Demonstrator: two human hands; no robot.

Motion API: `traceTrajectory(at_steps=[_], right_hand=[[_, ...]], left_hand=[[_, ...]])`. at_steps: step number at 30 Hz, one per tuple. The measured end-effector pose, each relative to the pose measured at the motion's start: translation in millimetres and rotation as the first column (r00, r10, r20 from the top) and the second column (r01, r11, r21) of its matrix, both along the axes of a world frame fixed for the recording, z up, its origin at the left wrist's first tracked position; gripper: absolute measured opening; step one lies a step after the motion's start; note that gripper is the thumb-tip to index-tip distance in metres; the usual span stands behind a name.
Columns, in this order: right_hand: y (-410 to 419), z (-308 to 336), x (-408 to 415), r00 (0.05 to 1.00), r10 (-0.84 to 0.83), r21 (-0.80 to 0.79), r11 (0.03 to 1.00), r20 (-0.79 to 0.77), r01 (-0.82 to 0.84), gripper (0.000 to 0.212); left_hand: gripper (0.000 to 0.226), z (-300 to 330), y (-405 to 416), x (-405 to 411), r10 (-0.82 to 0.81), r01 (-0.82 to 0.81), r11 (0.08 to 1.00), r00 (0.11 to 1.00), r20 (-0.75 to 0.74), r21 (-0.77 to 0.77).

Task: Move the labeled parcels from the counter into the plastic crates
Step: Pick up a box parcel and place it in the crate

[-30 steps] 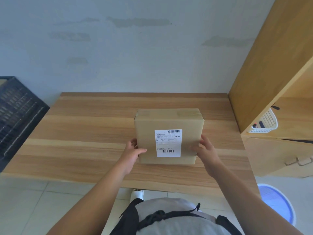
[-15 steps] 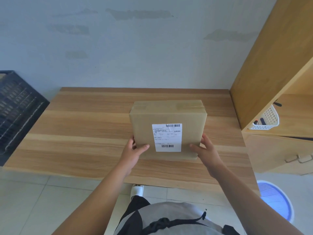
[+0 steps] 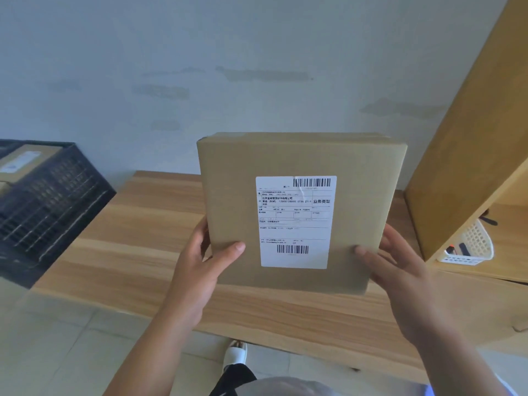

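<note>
The box (image 3: 300, 155) carries a white shipping label (image 3: 295, 221) on its facing side. A barcode runs along the label's upper right and a second one sits near its lower edge. Between them are printed rows of Chinese text; the larger characters at the right read 业务类型, and one line holds a number starting 13900138000. The smaller print is too blurred to read.

A parcel (image 3: 25, 160) in the black crate (image 3: 54, 201) also bears a white label, unreadable.

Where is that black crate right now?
In the head view, the black crate sits at the far left, off the left end of the wooden counter, with a labeled parcel already inside.
</note>
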State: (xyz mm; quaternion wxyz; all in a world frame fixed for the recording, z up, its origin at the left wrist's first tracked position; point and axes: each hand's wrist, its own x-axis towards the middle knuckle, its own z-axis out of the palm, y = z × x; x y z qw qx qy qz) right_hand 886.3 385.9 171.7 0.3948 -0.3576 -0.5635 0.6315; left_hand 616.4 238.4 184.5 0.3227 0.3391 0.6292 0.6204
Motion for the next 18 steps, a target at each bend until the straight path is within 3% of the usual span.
traceTrajectory(at_steps=[9, 18], right_hand=[[-16, 2, -14, 0.995, 0.098, -0.032, 0.995, -0.027, -0.099, 0.066], [-45, 12, -34, 0.992, 0.116, -0.006, 0.993, -0.055, -0.116, 0.060]], left_hand=[[0.068, 7, -38, 4, 0.071, -0.071, 0.997, 0.997, -0.033, -0.010], [0.084, 20, -81, -17, 0.086, -0.086, 0.996, 0.996, -0.032, -0.018]])
